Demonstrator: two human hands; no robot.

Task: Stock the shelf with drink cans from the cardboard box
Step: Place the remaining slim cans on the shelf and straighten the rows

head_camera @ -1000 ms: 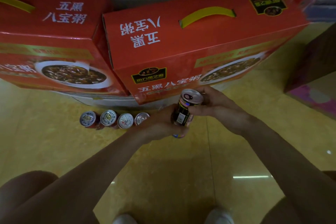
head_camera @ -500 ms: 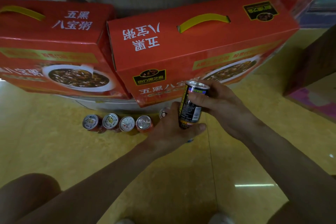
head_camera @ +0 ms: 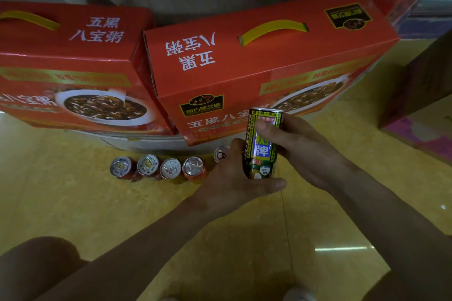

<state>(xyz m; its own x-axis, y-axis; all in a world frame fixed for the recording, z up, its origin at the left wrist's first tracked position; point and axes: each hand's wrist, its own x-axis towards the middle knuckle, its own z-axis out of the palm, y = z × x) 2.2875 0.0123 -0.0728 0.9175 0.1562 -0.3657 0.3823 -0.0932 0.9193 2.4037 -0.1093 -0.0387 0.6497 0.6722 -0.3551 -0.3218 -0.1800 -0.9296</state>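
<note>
Floor [head_camera: 73, 203], can [head_camera: 263, 154] between left hand [head_camera: 232, 178], right hand [head_camera: 305, 154]

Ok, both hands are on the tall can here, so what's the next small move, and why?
Probably lower the tall can upright onto the floor just right of the half-hidden can. The left hand and right hand both grip it upright at the end of the row of cans standing there.
</note>
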